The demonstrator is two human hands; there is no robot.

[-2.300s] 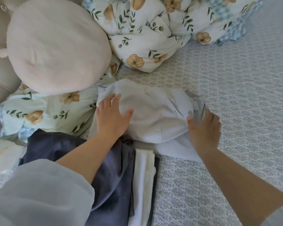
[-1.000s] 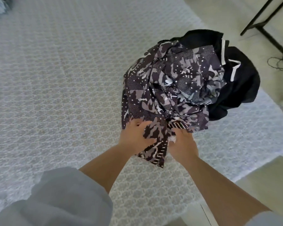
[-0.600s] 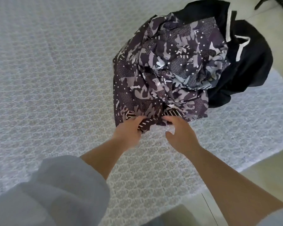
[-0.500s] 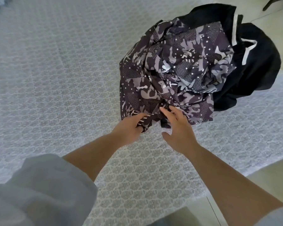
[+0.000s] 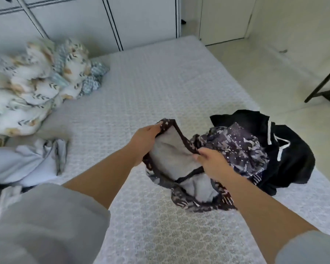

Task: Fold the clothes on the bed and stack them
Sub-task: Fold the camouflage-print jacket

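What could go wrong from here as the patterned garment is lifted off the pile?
The patterned garment still trails onto the black garment at the bed's edge, so lifting could drag that one toward the floor. Left hand and right hand grip one hem with the lining outward; it may get folded inside out.

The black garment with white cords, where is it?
In the head view, the black garment lies at the bed's right edge, under the patterned garment.

Patterned garment [image 5: 234, 147] now lifted open
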